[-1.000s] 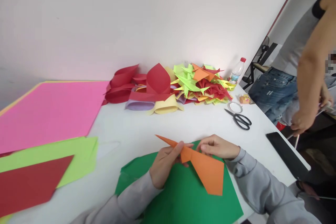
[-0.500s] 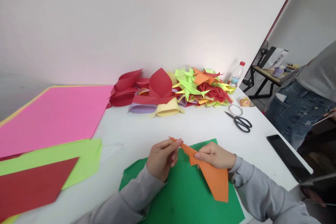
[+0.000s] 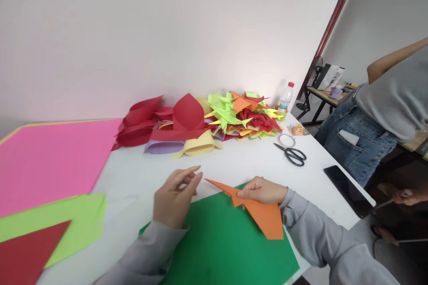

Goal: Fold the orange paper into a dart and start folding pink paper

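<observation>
A folded orange paper [image 3: 264, 216] with a long thin point is pinched in my right hand [image 3: 264, 190], thumb on top. Its tip points left, toward my left hand [image 3: 177, 193], which is off the paper with a gap between. The left thumb and fingers are a little apart and hold nothing. Beneath both hands a large green paper sheet [image 3: 220, 245] lies on the white table [image 3: 127, 178]. Part of the green sheet is hidden by my left forearm.
Pink sheets [image 3: 60, 160], a light green sheet [image 3: 83, 222] and a red sheet [image 3: 30, 254] lie left. Folded paper shapes [image 3: 234, 116] are heaped by the wall. Scissors [image 3: 294, 156], tape [image 3: 286, 140], a bottle [image 3: 285, 98] and a phone [image 3: 347, 190] sit right. A person [image 3: 368, 111] stands beyond.
My left hand has let go of the orange paper's tip and moved left. My right hand still holds the paper. The camera view has turned right, and the person beyond has shifted.
</observation>
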Tool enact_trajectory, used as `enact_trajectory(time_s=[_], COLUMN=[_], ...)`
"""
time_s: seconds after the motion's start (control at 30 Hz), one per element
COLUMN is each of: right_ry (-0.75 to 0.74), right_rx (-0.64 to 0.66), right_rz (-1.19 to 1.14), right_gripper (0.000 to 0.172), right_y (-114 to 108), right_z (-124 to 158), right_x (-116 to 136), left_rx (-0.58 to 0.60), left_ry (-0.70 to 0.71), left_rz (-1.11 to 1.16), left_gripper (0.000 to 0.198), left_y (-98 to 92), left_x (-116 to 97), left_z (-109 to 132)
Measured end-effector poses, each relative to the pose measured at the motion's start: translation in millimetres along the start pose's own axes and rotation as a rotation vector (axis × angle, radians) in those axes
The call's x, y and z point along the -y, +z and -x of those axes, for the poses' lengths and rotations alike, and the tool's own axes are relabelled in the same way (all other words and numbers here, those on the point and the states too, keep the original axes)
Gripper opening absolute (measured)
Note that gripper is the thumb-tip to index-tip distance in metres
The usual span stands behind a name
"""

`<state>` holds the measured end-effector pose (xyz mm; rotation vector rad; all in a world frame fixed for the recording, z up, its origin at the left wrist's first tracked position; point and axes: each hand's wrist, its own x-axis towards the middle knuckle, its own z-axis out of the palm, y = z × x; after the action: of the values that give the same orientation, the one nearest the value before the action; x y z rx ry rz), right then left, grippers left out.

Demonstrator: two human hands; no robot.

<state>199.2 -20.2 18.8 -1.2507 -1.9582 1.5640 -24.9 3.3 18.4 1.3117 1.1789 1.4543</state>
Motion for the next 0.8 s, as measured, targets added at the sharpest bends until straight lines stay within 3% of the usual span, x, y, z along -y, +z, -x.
enact_trajectory(time_s=[0.03, 0.1, 0.13, 0.2, 0.23, 0.37, 0.43, 0.63, 0.73, 0.8], right_ry=[-0.005, -0.02, -0.039, -0.064, -0.071, -0.024, -0.06, -0.392, -0.463, -0.492], right_rx=[0.019, 0.083, 0.121, 0.234, 0.229, 0.029, -0.07, -0.232, -0.148, -0.059], right_rz=[0.073, 0.288, 0.407, 0.648, 0.746, 0.969, 0.987, 0.518, 0.304, 0.312], right_gripper=[0.057, 0.053, 0.05, 0.04, 0.036, 0.023, 0.02, 0.008, 0.016, 0.024], right_y=[-2, -3, -2, 2, 5, 10, 6, -23, -32, -36], right_z=[-2, -7, -10, -16, -19, -24, -21, 12, 31, 38], right_x=[1, 6, 9, 15, 17, 17, 14, -7, -19, -25], left_rx=[0.041, 0.392, 0.525, 0.63, 0.666, 0.699, 0.701, 0.721, 0.766, 0.82], left_ry=[0.205, 0.457, 0.504, 0.542, 0.531, 0.56, 0.597, 0.64, 0.584, 0.54], left_rz=[-0.115, -0.23, -0.26, -0.322, -0.352, -0.461, -0.527, -0.704, -0.825, -0.878], left_gripper=[0.018, 0.007, 0.007, 0.01, 0.013, 0.002, 0.007, 0.021, 0.009, 0.009], left_y=[-0.6, 2.1, 5.3, 13.5, 17.5, 24.8, 24.6, 29.2, 31.9, 31.3], left_x=[-5, -13, -15, -12, -7, 24, 37, 45, 35, 28], left_z=[3, 14, 20, 34, 40, 52, 52, 50, 46, 40])
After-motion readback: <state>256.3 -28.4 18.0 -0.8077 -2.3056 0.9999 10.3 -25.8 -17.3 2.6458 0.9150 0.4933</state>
